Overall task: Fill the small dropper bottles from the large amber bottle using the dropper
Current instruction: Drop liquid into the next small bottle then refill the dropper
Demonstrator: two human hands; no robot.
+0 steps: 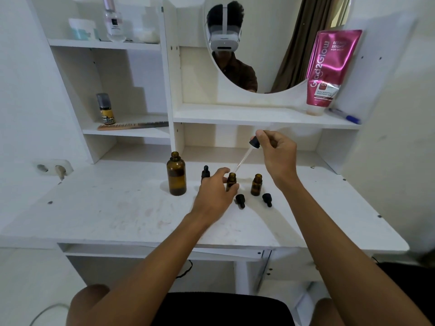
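The left hand [215,192] pinches a small bottle [231,181] just right of the large amber bottle [176,175]. The right hand [277,154] pinches the dropper [244,158]; its tip meets that bottle's mouth.

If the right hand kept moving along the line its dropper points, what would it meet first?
Most likely the open mouth of the small amber bottle held by the left hand; the dropper in the right hand angles toward it, though depth is unclear.

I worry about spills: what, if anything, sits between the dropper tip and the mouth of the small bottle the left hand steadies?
Nothing visible: the dropper tip is right at the open mouth of the small bottle, uncapped; the left hand grips its side only.
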